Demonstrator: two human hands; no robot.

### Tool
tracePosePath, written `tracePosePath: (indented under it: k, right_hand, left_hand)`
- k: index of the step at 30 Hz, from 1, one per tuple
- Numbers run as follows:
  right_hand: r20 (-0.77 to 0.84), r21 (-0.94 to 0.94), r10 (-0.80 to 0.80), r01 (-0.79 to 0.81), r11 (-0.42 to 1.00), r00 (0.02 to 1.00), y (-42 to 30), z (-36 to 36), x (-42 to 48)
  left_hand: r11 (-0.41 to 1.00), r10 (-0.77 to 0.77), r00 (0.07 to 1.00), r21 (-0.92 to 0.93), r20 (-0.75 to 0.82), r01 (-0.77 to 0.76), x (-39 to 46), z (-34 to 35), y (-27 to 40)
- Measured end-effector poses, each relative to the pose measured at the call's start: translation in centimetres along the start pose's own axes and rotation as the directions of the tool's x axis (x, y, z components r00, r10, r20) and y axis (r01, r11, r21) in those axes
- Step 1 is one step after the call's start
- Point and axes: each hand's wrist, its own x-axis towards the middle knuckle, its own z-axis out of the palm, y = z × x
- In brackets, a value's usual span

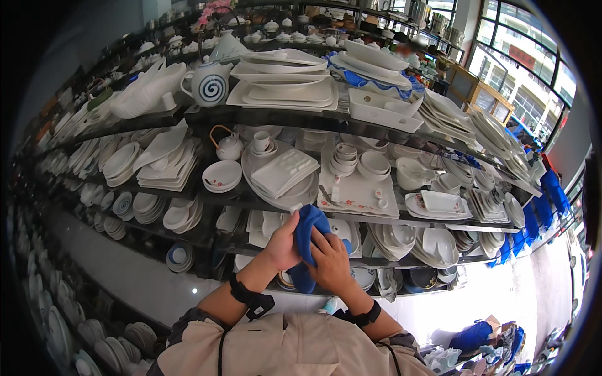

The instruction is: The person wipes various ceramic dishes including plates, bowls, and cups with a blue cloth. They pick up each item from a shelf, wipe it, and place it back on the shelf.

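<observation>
In front of my chest, both hands meet at a blue cloth [311,225]. My left hand [283,244] grips a small white object [295,207], its end showing by the thumb tip; the cloth covers the rest, so its kind is unclear. Fingers of my right hand [330,257] press the cloth against it from the other side, and a loose end hangs below. Just beyond the hands, a round platter [298,199] carries stacked rectangular white plates [284,173]. To its right lies a square flower-patterned plate [357,202] with small bowls [344,160] and little ceramic pieces on it.
Dark tiered shelves [221,199] crowded with white tableware curve around me. A swirl-painted teapot [211,87] stands on the top tier, beside stacked platters [282,91]. More dishes [113,350] fill the lower left. Blue bundles [472,336] lie at the lower right, near bright windows.
</observation>
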Motion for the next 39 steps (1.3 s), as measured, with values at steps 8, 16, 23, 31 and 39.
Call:
tracePosePath:
  k: [8, 16, 23, 31, 39]
  right_hand:
    - [-0.18, 0.029, -0.242, 0.251, 0.968, 0.954, 3.0, 1.0, -1.8]
    - [-0.298, 0.139, -0.212, 0.261, 0.955, 0.931, 3.2, 1.2, -2.5]
    - [-0.451, 0.363, 0.125, 0.054, 0.93, 0.884, 2.5, 1.9, -2.0]
    - [-0.236, 0.491, 0.166, -0.029, 0.871, 0.957, 2.4, 1.5, 0.7]
    - [-0.536, 0.409, 0.203, 0.042, 0.912, 0.819, 4.9, 3.4, 3.1]
  left_hand:
    - [1.0, -0.013, 0.998, 0.001, -0.062, 0.013, -0.3, -0.6, -0.2]
    - [0.956, -0.125, 0.987, 0.255, -0.098, 0.146, -1.1, -3.9, 1.5]
    - [0.948, 0.002, 0.979, 0.312, -0.204, 0.063, -1.7, -3.9, 1.9]
    - [0.717, 0.162, 0.964, 0.696, -0.21, 0.031, -2.3, -3.7, 3.0]
    - [0.687, -0.019, 0.972, 0.703, -0.236, 0.184, 0.4, -4.2, 2.9]
